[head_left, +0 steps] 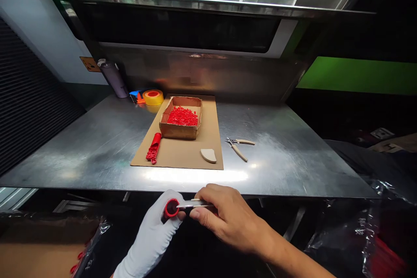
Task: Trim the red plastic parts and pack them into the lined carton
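Observation:
My left hand (155,230), in a white glove, is wrapped round a red tube (171,208) whose round open end faces up toward me. My bare right hand (224,215) grips a knife (192,203), its blade tip at the rim of the tube. Both hands are in front of the table's near edge. Beyond them, on a cardboard sheet (182,152), lie a red part (154,147) and a cream wedge-shaped piece (208,155). A cardboard box (178,130) of small red pieces (182,116) stands at the back of the sheet.
Cutters (237,146) with cream handles lie on the metal table (276,160), right of the sheet. Yellow tape (153,97), a blue and orange item (137,97) and a bottle (114,79) stand back left. Below are a carton (42,247) at left and plastic bags (348,234) at right.

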### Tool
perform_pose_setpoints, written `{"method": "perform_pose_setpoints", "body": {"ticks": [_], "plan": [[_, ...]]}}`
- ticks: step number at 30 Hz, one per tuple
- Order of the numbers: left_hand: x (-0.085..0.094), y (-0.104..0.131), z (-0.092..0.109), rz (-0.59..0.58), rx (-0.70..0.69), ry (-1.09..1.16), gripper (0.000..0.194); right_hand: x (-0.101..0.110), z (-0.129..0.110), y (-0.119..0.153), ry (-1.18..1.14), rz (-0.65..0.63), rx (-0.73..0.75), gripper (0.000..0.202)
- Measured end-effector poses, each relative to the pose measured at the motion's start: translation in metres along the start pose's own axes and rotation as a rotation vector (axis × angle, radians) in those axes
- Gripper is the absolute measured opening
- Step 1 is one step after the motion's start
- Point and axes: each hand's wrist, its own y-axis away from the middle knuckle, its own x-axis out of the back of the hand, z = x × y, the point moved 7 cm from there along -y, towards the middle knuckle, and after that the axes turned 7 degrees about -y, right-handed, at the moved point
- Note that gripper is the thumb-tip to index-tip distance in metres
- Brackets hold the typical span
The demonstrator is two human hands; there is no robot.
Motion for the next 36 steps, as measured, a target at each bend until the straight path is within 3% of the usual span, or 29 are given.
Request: {"method": "perform_pose_setpoints", "body": {"ticks": [4, 8, 17, 21, 24, 31, 36], "plan": [[-0.003, 0.0, 0.001, -0.031, 0.008, -0.004, 0.033, 0.001, 0.0, -0.003, -0.105, 0.116, 0.063, 0.01], [-0.006, -0.001, 0.003, -0.029, 0.021, -0.02, 0.034, -0.007, -0.004, -0.003, -0.251, 0.196, 0.194, 0.014], [-0.016, -0.003, 0.002, -0.033, 0.051, -0.026, 0.035, -0.024, -0.002, -0.003, -0.407, 0.214, 0.249, 0.022], [-0.02, 0.0, 0.007, -0.09, 0.014, 0.012, 0.033, -0.031, 0.01, -0.007, -0.65, 0.149, 0.079, 0.008], [-0.019, 0.001, 0.005, -0.097, 0.005, 0.009, 0.033, -0.034, 0.02, -0.008, -0.777, 0.096, -0.088, 0.012], [-0.013, 0.001, 0.003, -0.094, -0.036, -0.033, 0.029, -0.006, 0.023, -0.004, -0.524, 0.153, -0.046, 0.015], [-0.017, 0.0, 0.003, -0.104, -0.011, -0.057, 0.035, -0.003, 0.006, 0.002, -0.331, 0.168, 0.172, 0.009]]}}
